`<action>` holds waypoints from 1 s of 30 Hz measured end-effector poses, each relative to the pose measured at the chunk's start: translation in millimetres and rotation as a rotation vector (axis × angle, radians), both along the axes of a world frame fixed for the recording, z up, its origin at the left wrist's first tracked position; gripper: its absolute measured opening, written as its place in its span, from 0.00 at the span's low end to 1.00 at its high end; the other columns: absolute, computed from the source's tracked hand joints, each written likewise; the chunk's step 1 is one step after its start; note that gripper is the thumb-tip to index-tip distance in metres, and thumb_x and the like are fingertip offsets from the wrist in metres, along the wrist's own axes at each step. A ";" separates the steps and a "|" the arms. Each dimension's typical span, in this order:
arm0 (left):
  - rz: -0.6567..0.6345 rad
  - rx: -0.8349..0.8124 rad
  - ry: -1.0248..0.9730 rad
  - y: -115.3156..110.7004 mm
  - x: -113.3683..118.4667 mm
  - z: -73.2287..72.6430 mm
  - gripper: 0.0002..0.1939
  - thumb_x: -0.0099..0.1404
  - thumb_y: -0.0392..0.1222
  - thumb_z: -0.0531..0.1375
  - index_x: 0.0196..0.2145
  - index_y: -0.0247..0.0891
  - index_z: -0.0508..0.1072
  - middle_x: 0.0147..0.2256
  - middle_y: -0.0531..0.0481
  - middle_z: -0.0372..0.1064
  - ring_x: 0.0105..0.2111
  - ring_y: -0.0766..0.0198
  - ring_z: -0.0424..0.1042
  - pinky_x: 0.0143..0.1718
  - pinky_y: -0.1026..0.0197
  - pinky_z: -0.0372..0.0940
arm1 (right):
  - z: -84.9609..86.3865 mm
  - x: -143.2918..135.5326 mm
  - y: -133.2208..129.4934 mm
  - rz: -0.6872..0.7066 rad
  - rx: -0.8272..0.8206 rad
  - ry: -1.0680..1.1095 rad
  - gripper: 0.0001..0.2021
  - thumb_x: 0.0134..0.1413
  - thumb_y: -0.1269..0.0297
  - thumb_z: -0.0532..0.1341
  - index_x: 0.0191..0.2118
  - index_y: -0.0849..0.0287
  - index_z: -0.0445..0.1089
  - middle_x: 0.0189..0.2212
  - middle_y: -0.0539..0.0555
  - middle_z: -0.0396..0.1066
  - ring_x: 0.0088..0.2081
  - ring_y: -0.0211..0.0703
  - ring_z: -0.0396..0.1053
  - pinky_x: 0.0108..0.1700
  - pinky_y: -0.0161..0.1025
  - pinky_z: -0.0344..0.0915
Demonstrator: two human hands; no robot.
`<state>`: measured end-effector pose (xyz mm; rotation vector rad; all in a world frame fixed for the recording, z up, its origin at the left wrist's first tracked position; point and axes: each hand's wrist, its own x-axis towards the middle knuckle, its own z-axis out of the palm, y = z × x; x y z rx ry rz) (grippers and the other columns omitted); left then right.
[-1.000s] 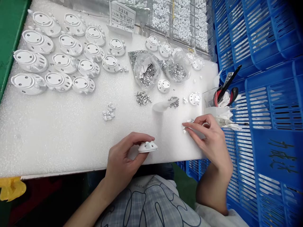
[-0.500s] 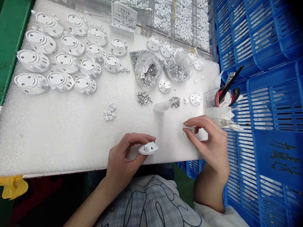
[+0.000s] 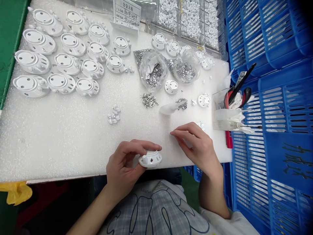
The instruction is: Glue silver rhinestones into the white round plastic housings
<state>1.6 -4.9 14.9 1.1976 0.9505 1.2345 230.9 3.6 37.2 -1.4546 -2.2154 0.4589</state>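
Note:
My left hand (image 3: 127,160) grips a small white disc-shaped plastic part (image 3: 150,159) with dark diamond marks on its side, just above the table's front edge. To its right, my right hand (image 3: 193,143) has thumb and forefinger pinched together; whatever lies between the tips is too small to make out. Behind that hand, small white pieces (image 3: 201,125) show partly. A translucent squeeze bottle (image 3: 167,108) lies between two little piles of silvery bits, one pile (image 3: 149,100) to the left and another (image 3: 182,103) by its nozzle. Several small white pieces (image 3: 113,115) lie left of centre.
Rows of white disc parts (image 3: 65,63) cover the back left. Plastic bags of silvery bits (image 3: 154,71) stand mid-table, a compartment tray (image 3: 190,19) behind them. At the right are a clear container (image 3: 220,98) with red-and-black-handled pliers (image 3: 238,94) and blue crates (image 3: 281,107).
My right hand has moved left, from the small white pieces towards the disc part, fingers still pinched. My left hand has tilted the disc part and shifted slightly left.

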 end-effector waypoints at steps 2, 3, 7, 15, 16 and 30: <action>-0.005 0.002 -0.009 0.3 -0.2 0.6 0.10 0.72 0.50 0.68 0.38 0.49 0.71 0.39 0.53 0.85 0.38 0.58 0.86 0.40 0.55 0.83 | 0.5 0.4 -2.3 -0.006 -0.007 0.014 0.14 0.68 0.77 0.59 0.50 0.53 0.75 0.42 0.55 0.78 0.43 0.45 0.75 0.43 0.43 0.75; -0.009 0.004 -0.018 0.6 -0.3 0.8 0.09 0.72 0.49 0.68 0.38 0.49 0.71 0.39 0.53 0.85 0.38 0.58 0.86 0.40 0.55 0.83 | 0.6 0.4 -3.5 -0.010 -0.011 0.024 0.13 0.68 0.77 0.60 0.51 0.53 0.75 0.42 0.56 0.78 0.44 0.45 0.76 0.43 0.43 0.76; -0.013 0.005 -0.033 1.2 -0.6 1.0 0.08 0.72 0.48 0.68 0.38 0.49 0.72 0.39 0.53 0.85 0.39 0.59 0.86 0.41 0.57 0.83 | 1.2 -0.4 -9.3 -0.092 -0.042 0.084 0.13 0.69 0.75 0.60 0.51 0.52 0.77 0.45 0.56 0.78 0.44 0.44 0.77 0.43 0.43 0.77; 0.003 -0.010 -0.045 1.0 0.4 0.7 0.08 0.71 0.44 0.69 0.38 0.48 0.72 0.39 0.53 0.85 0.39 0.59 0.86 0.42 0.56 0.83 | 1.8 -10.7 -18.1 -0.387 -0.003 0.162 0.08 0.67 0.72 0.62 0.43 0.53 0.78 0.35 0.52 0.77 0.33 0.40 0.74 0.35 0.39 0.74; 0.003 -0.012 -0.043 1.0 0.7 0.6 0.08 0.72 0.45 0.69 0.39 0.48 0.72 0.39 0.52 0.85 0.39 0.58 0.86 0.42 0.56 0.83 | 1.6 -12.9 -17.7 -0.390 0.001 0.157 0.07 0.67 0.71 0.63 0.43 0.53 0.78 0.34 0.51 0.76 0.32 0.40 0.73 0.34 0.38 0.74; -0.013 0.029 -0.010 1.1 -0.2 -3.1 0.07 0.72 0.41 0.68 0.39 0.47 0.72 0.40 0.50 0.84 0.39 0.57 0.86 0.41 0.56 0.82 | 6.9 -27.2 -13.6 -0.260 -0.199 0.523 0.05 0.63 0.70 0.68 0.40 0.52 0.80 0.34 0.51 0.77 0.33 0.39 0.73 0.34 0.38 0.73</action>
